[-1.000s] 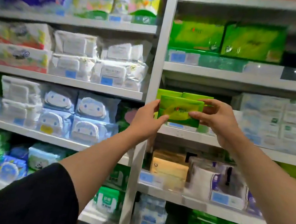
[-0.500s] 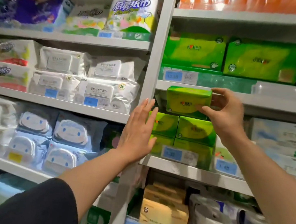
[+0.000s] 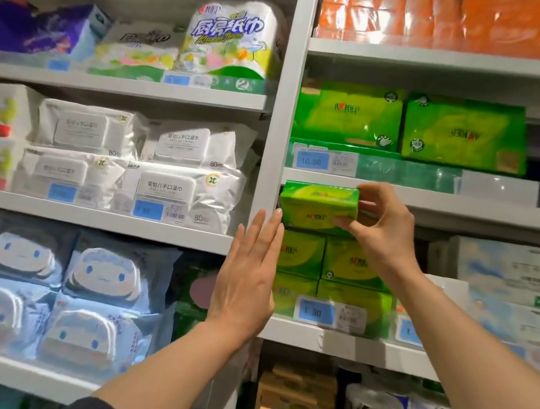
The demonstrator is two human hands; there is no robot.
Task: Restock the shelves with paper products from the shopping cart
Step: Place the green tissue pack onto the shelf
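The right hand (image 3: 381,225) pinches a green tissue pack (image 3: 318,206) by its right end, thumb under the lower front edge and fingers curled over the top right corner, so the pack lies directly to the left of the hand. The pack sits level, high in the right-hand bay, its top just under the edge of the shelf above (image 3: 467,206) and its underside on or just over a stack of matching green packs (image 3: 331,274); whether it rests on them or is a little clear of them cannot be told. That stack stands two rows high on the lower shelf (image 3: 346,346), behind a blue price tag (image 3: 315,312). The left hand (image 3: 246,280) is flat and wide, fingers straight and together, holding nothing; it is raised in front of the grey upright post (image 3: 281,130) that divides the two bays, its fingertips near the lower left corner of the held pack, though contact is not clear. Left of the post lie white wet-wipe packs (image 3: 176,171) and, below them, pale blue packs with a cartoon face (image 3: 105,272). Larger green tissue bundles (image 3: 409,125) sit on the shelf above the held pack.
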